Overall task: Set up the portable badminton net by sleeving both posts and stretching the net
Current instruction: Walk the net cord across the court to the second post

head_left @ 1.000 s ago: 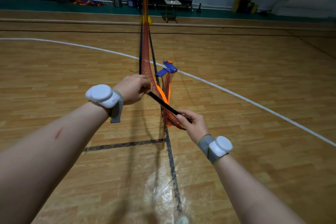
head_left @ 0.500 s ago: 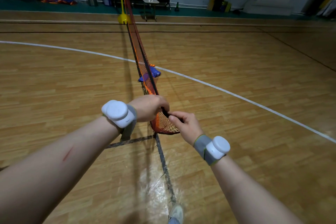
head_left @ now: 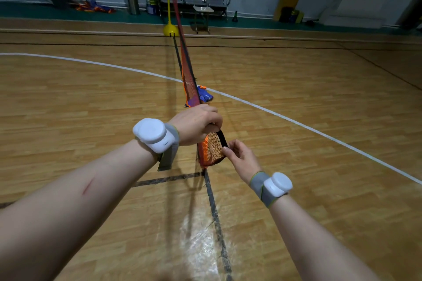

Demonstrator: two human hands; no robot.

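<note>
Head view: the person's left hand (head_left: 196, 125) and right hand (head_left: 241, 159) now sit close together at the near end of the orange mesh badminton net (head_left: 211, 150). Only a short curve of the net's black edge band (head_left: 222, 138) shows between them. A second ago the hands were well apart, with a straight length of that band pulled taut from one to the other. Half a second ago they had already closed up, and they have held that spacing since.

The left hand is curled over the top of the band with its knuckles up and grips it firmly. The right hand pinches the band's lower end between thumb and fingertips, and the gathered mesh bunches between the two wrists.

From the hands the net runs away in a narrow, twisted strip above the wooden gym floor (head_left: 91, 102). It reaches a thin yellow post (head_left: 168, 2) standing in a yellow dome base (head_left: 170, 29) at the floor's far edge. A blue and orange fabric bag (head_left: 205, 94) lies on the floor under the net, just beside the white curved court line (head_left: 296, 123).

Closing up the slack suggests the far post is already sleeved and the person has worked along to the net's free end, probably to find the sleeve opening. No second post is visible near the hands, so that sleeving and the final stretch look still to be done
</note>
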